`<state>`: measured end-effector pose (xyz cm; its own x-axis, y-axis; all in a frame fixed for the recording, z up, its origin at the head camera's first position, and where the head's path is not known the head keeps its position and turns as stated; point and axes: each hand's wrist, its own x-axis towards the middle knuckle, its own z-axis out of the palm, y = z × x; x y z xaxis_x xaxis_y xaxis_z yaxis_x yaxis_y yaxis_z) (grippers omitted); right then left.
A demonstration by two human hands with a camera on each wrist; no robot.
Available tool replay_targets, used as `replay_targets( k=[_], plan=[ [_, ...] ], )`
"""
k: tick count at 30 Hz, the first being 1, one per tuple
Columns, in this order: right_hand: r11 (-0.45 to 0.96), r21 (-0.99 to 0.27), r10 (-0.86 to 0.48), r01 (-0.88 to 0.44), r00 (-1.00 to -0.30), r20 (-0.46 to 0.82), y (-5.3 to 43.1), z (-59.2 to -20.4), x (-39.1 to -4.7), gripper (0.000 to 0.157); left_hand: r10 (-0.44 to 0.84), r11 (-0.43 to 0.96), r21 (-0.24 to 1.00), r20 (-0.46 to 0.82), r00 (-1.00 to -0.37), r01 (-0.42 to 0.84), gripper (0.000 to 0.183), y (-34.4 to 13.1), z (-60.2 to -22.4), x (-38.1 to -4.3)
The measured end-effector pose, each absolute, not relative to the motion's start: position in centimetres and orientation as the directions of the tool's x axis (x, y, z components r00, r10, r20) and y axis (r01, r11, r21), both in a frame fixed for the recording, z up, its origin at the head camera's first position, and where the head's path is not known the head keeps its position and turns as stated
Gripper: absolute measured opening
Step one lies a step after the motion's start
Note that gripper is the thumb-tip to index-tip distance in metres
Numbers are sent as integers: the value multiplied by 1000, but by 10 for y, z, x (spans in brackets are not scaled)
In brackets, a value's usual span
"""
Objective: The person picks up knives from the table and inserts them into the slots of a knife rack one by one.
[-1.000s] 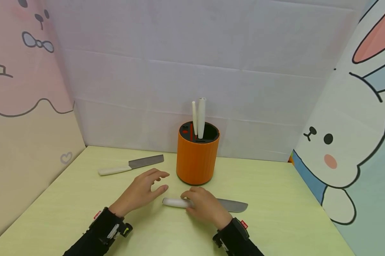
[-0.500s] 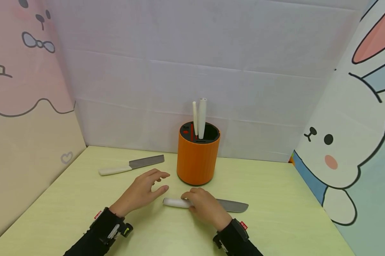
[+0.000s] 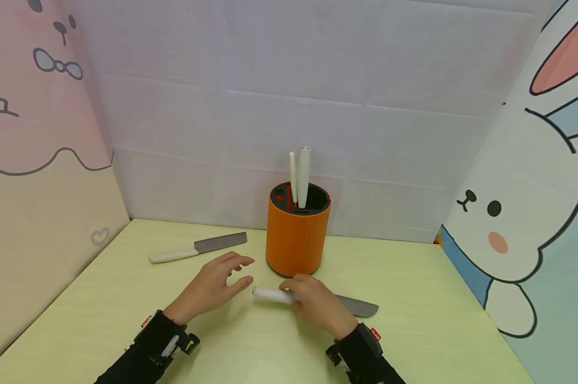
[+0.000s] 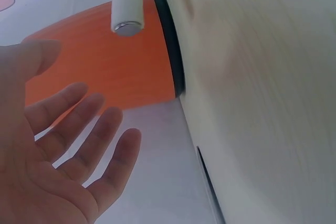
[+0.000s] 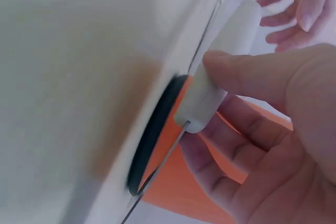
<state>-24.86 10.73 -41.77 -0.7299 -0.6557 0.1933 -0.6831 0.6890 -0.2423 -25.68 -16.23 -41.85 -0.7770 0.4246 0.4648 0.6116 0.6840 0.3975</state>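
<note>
My right hand grips a kitchen knife by its white handle, close to where the grey blade begins. In the right wrist view, the thumb and curled fingers close around that handle, with the blade seen edge-on. The knife lies crosswise in front of an orange knife holder, its handle end pointing left. To the left, my left hand is held with spread, relaxed fingers and nothing in it; the left wrist view shows its palm near the handle's metal-capped end.
Two white handles stick up from the black slotted top of the holder. At the back left, a cleaver with a white handle lies on the pale yellow table. A white wall panel stands behind.
My right hand, at rest on the knife before, has raised it slightly off the table and shifted a little right and away from the body. My left hand has hardly moved.
</note>
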Motion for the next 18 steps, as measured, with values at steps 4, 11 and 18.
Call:
replay_targets(
  k=[4,11,18],
  plan=[
    [657,-285,-648,-698,-716,259,117,-408,-250,36,421,680,408,463,-780,609,34,-163,-419,-257],
    [611,-346,-613,-712,-702,363,132,-386,-250,37,422,681,421,442,-792,599,34,-163,-420,-258],
    [547,-417,-567,-726,-687,453,142,-361,-243,38,418,688,430,425,-803,585,34,-162,-421,-258]
  ],
)
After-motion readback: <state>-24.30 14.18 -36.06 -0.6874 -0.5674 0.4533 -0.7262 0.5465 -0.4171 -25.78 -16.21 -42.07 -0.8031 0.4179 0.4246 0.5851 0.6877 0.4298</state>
